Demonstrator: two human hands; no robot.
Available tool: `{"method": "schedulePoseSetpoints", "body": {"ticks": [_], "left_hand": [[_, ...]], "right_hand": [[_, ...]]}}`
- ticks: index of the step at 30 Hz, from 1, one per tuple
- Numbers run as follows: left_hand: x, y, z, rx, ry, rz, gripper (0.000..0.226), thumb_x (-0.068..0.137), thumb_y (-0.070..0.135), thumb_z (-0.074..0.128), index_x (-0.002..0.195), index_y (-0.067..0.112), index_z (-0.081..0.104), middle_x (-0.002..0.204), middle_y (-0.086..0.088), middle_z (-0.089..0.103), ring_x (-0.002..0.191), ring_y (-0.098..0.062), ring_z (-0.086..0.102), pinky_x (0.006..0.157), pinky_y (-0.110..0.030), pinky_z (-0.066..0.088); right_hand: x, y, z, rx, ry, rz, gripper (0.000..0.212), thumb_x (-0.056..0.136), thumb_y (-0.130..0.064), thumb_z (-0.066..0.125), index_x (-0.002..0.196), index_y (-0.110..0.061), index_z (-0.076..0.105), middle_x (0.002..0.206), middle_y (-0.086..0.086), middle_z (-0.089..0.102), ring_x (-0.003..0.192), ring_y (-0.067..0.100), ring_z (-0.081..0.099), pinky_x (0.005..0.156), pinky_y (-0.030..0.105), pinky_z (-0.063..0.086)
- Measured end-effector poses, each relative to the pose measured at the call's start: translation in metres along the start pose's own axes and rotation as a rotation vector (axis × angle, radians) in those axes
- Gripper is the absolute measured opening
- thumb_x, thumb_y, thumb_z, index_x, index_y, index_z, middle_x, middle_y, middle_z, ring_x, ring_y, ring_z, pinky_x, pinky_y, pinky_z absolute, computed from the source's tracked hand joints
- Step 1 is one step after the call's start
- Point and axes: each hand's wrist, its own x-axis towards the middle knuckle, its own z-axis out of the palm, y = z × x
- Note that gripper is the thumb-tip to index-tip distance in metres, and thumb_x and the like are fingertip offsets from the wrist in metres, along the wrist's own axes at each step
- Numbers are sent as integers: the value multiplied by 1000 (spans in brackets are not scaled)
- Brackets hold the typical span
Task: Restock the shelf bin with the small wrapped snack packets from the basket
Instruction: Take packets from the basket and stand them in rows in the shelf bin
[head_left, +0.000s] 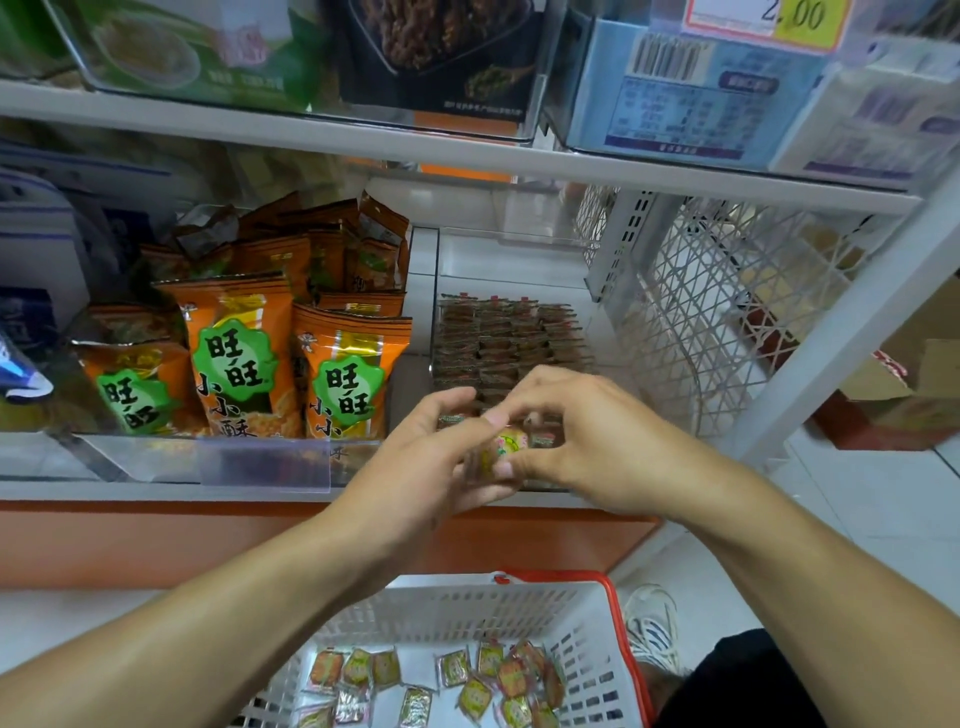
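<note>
Both hands (498, 447) pinch one snack packet (503, 448) before the shelf bin (511, 338).

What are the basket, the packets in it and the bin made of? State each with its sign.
Basket: white moulded plastic, likely, matt, with slotted walls; red rim.
Packets: thin glossy film, probably plastic or foil-lined, since they glint and crinkle.
Bin: clear, hard plastic by the look; the stacked packets show through its wall.

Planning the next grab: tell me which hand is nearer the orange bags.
Left. The left hand is just right of the orange bags; the right hand lies farther right, beyond it.
</note>
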Motion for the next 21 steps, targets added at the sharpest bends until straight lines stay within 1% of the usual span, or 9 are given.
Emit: {"method": "schedulePoseSetpoints", "body": {"ticks": [3, 6, 8, 10, 12, 14, 17, 19, 21], "left_hand": [[0, -3, 2, 5, -31, 9, 61, 75, 22, 79, 131, 22, 55, 110, -19, 76, 94, -27, 76, 79, -36, 63], [0, -1, 5, 32, -36, 60, 53, 77, 17, 80, 126, 11, 61, 106, -18, 77, 99, -31, 75, 82, -35, 63], [1, 0, 5, 68, 13, 96, 45, 78, 17, 81, 119, 6, 66, 107, -19, 76, 101, -36, 74, 81, -34, 63], [1, 1, 4, 94, 68, 114, 26, 88, 13, 75, 112, 8, 70, 106, -17, 77, 98, -34, 75, 78, -34, 64], [1, 0, 3, 119, 104, 124, 18, 92, 12, 72, 110, 11, 69, 105, -13, 77, 94, -30, 76, 77, -34, 64], [1, -2, 3, 234, 137, 188, 19, 93, 10, 70, 110, 17, 68, 106, -7, 77, 93, -25, 77, 77, -35, 64], [0, -8, 2, 528, 186, 390, 22, 93, 14, 71, 109, 28, 66, 104, 9, 74, 90, -12, 73, 81, -36, 62], [-2, -10, 0, 724, 175, 546, 20, 93, 22, 70, 108, 35, 65, 104, 20, 71, 91, -2, 68, 81, -24, 58], [-2, -10, -2, 1008, 131, 683, 24, 94, 30, 67, 115, 40, 61, 114, 27, 65, 108, 6, 60, 91, -7, 46]], "right_hand": [[2, 3, -4, 38, 26, 5, 24, 75, -32, 86, 90, -35, 67, 86, -14, 67, 79, -1, 61, 72, 22, 47], [6, 7, -13, 392, 3, 58, 24, 78, -15, 85, 96, -18, 69, 81, -2, 72, 72, 7, 63, 69, 27, 54], [7, 10, -16, 495, -35, 62, 20, 82, -9, 81, 100, -13, 73, 85, 14, 72, 73, 16, 62, 70, 35, 56], [7, 13, -16, 547, -74, 75, 21, 85, -3, 76, 103, -14, 74, 93, 21, 71, 72, 24, 60, 69, 38, 56], [6, 16, -13, 472, -70, 102, 32, 83, -4, 77, 109, -22, 72, 92, 13, 72, 70, 25, 65, 69, 39, 60], [7, 17, -10, 241, 4, 127, 39, 77, -11, 81, 108, -30, 65, 90, 3, 70, 70, 20, 67, 70, 42, 59], [12, 21, -10, 202, 188, 187, 32, 71, -23, 83, 94, -28, 61, 83, -4, 70, 63, 8, 59, 62, 30, 48], [16, 26, -16, 207, 278, 250, 29, 69, -35, 83, 90, -29, 63, 83, -9, 71, 68, 8, 63, 61, 29, 49], [23, 37, -23, 55, 336, 297, 22, 75, -32, 77, 95, -31, 67, 92, -12, 73, 79, 11, 67, 62, 25, 51]]}}
